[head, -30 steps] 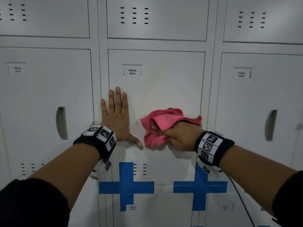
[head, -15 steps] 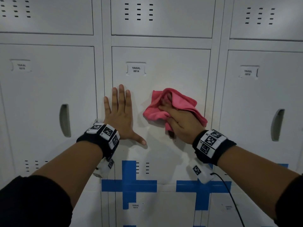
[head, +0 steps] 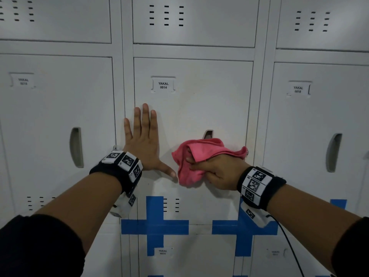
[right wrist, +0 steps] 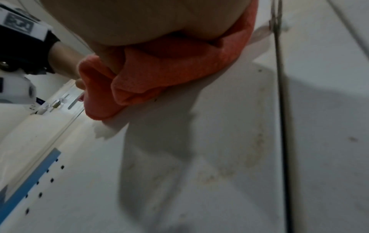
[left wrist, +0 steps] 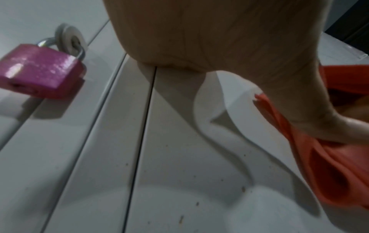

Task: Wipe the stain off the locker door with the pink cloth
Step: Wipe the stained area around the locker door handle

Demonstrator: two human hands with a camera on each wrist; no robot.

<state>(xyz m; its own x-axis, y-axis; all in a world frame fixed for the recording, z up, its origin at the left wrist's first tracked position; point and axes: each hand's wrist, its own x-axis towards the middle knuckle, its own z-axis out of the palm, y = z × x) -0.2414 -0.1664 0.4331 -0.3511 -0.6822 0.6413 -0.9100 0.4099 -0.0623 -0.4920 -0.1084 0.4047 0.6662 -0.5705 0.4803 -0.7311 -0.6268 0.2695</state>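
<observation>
mid-wipe, i judge: my right hand [head: 216, 172] grips the bunched pink cloth [head: 199, 158] against the locker door [head: 209, 100], just beside my flat, open left hand [head: 142, 142]. faint yellowish stain [right wrist: 253, 151] below my right wrist needs the next pass.

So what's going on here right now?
A person is wiping locker door 0014. The right hand grips a bunched pink cloth pressed against the door just below its handle slot. The left hand lies flat on the door, fingers spread. Faint yellowish smears show in the right wrist view, so the job isn't done.
</observation>
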